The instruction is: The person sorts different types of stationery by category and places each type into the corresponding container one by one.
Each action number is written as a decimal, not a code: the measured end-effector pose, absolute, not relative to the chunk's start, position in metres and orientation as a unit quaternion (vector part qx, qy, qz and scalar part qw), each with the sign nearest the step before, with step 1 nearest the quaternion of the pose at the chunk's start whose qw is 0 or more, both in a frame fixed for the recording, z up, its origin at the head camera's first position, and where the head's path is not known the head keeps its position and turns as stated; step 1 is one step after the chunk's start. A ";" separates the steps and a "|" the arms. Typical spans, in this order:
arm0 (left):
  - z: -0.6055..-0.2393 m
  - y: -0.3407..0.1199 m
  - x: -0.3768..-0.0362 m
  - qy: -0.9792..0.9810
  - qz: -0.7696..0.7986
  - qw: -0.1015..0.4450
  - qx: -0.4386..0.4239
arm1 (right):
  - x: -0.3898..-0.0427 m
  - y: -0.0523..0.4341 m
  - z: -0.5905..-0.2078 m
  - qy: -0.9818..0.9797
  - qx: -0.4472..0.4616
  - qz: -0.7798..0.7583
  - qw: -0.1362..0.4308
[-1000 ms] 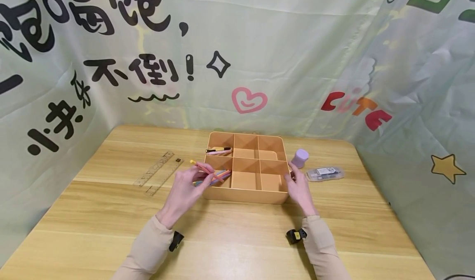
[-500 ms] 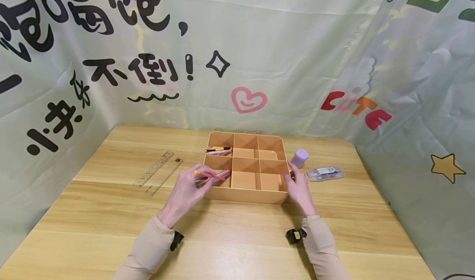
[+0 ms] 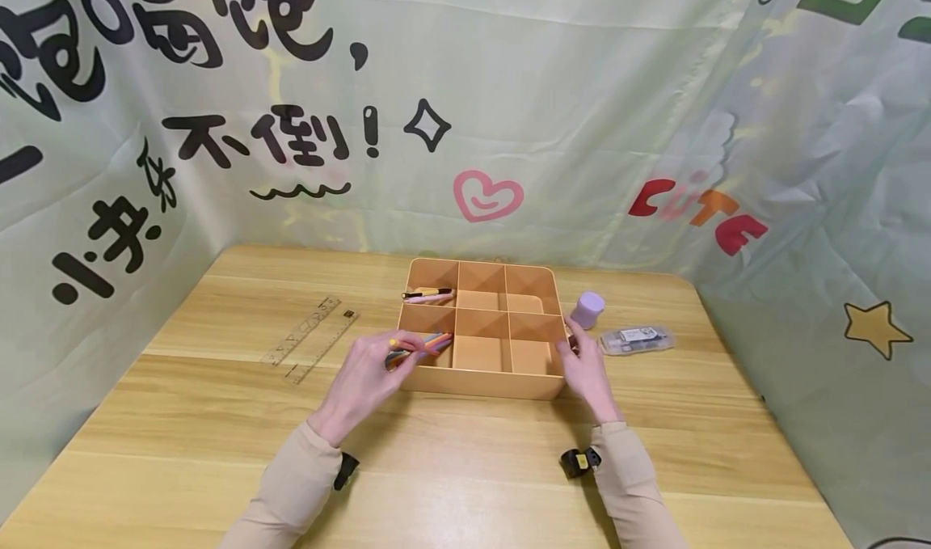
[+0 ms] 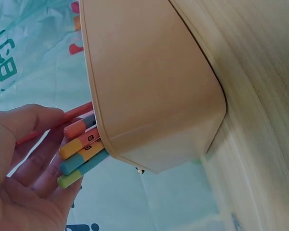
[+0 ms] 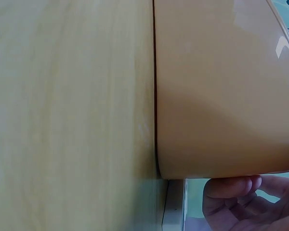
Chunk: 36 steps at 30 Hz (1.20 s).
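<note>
While I watch from the head view, my left hand (image 3: pixel 364 375) sits just left of centre, fingers curled round a bundle of coloured pens (image 3: pixel 422 345). Their far ends lie in the near-left compartment of the peach divided organizer (image 3: pixel 483 383), mid-frame on the wooden counter (image 3: pixel 182 420). In the left wrist view the pen ends, orange, yellow, teal and green, stick out over the organizer's rim beside my fingers (image 4: pixel 36 120).

My right hand (image 3: pixel 587 375), right of centre, rests against the organizer's right wall, fingers lightly bent along it; I cannot tell whether they truly clamp it.

Another pen (image 3: pixel 427 295) lies in the far-left compartment. Two clear rulers (image 3: pixel 311 339) lie left of the organizer, a lilac cylinder (image 3: pixel 587 310) and a clear packet (image 3: pixel 636 339) to its right.
</note>
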<state>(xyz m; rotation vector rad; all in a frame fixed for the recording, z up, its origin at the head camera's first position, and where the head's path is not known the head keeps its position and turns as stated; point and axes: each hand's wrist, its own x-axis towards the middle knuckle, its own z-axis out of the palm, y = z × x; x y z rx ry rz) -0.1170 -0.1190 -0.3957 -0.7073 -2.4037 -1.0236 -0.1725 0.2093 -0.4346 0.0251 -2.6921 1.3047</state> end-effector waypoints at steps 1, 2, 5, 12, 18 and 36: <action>-0.396 -0.119 -0.117 -0.867 -0.371 0.213 -0.257 | -0.172 0.209 -0.435 -0.897 0.008 0.435 0.075; -0.396 -0.119 -0.117 -0.866 -0.373 0.209 -0.260 | -0.172 0.209 -0.435 -0.897 0.008 0.435 0.075; -0.396 -0.120 -0.117 -0.866 -0.372 0.204 -0.265 | -0.172 0.209 -0.435 -0.897 0.008 0.435 0.074; -0.394 -0.119 -0.117 -0.873 -0.370 0.189 -0.254 | -0.173 0.210 -0.436 -0.897 0.008 0.435 0.074; -0.396 -0.119 -0.117 -0.883 -0.342 0.196 -0.254 | -0.173 0.209 -0.436 -0.897 0.009 0.435 0.076; -0.400 -0.121 -0.115 -0.899 -0.298 0.168 -0.275 | -0.173 0.209 -0.436 -0.895 0.008 0.439 0.078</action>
